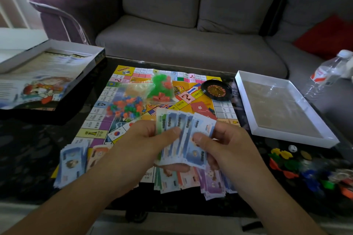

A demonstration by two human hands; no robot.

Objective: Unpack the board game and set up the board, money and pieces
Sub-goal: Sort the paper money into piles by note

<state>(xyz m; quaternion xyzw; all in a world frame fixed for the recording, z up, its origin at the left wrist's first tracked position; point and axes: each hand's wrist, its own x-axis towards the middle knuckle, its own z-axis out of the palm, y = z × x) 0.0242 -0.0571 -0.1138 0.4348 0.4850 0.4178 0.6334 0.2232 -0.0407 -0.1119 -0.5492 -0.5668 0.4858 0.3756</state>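
box lid (250,101): white, open side up, holds clear plastic
box base (89,57): printed sheets inside
left hand (147,139): thumb pinches fanned play money (183,135)
right hand (227,143): thumb pinches same fan

Pale blue banknotes (188,137), yellow-bordered multicoloured board (114,108), green-and-red bagged pieces (161,87), grey sofa (191,40), red cushion (326,38).

2 hands (150,139) (227,143), 1 board (196,99), 2 box halves (57,51) (246,105), 2 bagged piece lots (125,108) (160,87), 1 roulette wheel (216,89), 1 die (292,148), 1 bottle (332,70)
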